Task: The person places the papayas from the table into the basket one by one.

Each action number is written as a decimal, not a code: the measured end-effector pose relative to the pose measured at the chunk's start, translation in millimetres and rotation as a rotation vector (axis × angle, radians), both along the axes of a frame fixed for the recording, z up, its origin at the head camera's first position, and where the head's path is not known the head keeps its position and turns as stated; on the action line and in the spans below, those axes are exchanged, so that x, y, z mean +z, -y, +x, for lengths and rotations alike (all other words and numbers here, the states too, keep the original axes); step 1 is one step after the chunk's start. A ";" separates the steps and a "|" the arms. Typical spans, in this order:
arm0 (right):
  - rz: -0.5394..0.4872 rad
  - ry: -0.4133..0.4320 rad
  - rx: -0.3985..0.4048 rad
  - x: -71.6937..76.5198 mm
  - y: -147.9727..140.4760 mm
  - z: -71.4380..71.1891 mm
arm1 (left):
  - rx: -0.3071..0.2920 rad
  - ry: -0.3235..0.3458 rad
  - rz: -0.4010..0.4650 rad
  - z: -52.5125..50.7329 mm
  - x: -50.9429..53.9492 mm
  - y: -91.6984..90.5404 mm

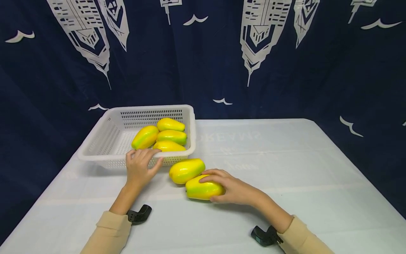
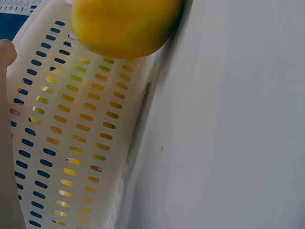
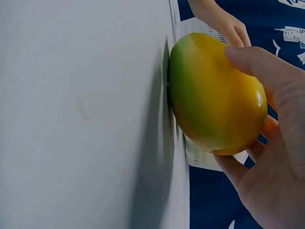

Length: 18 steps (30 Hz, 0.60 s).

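In the head view, four fruits [image 1: 145, 137] are seen packed in the basket [image 1: 111, 157] and two left outside, a loose fruit [image 1: 187, 171] on the table [image 1: 285, 169] and a held fruit [image 1: 203, 189] beside it, the work judged two-thirds done; the basket's near rim is held by the left hand's [image 1: 141, 167] curled fingers. From the left wrist, one fruit [image 2: 126, 28] is caught outside the basket. From the right wrist, the held fruit is clasped in the right hand's [image 3: 281, 162] wide-spread grip.

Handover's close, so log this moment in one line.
right hand: grips oval glossy yellow-green fruit; left hand: holds rim of white perforated plastic basket; inside: four similar fruits; white tabletop: another similar fruit
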State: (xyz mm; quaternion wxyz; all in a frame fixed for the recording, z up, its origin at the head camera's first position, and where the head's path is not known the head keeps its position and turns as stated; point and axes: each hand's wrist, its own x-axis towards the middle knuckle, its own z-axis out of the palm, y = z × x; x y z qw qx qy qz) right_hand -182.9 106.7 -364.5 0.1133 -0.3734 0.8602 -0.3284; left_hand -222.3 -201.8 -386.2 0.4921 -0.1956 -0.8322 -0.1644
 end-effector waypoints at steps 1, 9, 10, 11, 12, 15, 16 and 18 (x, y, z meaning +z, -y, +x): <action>0.007 0.001 0.004 0.5 -0.3 0.2 | 0.000 0.000 0.001 0.0 0.0 0.1; 0.027 -0.028 0.018 1.7 -1.3 -1.0 | -0.003 0.012 0.005 0.4 1.0 0.2; 0.029 -0.032 0.020 1.6 -1.4 -1.3 | -0.003 0.013 0.005 0.5 1.3 0.2; 0.031 -0.038 0.022 1.4 -1.4 -1.6 | -0.001 0.015 0.005 0.5 1.5 0.2; 0.032 -0.041 0.024 1.2 -1.4 -1.8 | 0.000 0.016 0.004 0.5 1.7 0.3; 0.031 -0.048 0.029 0.8 -1.5 -1.9 | 0.003 0.023 0.000 1.0 2.2 0.2; 0.032 -0.049 0.030 0.6 -1.5 -1.7 | 0.001 0.023 0.000 1.1 2.2 0.2; 0.034 -0.052 0.028 0.3 -1.7 -1.1 | 0.002 0.025 -0.001 1.8 1.7 0.0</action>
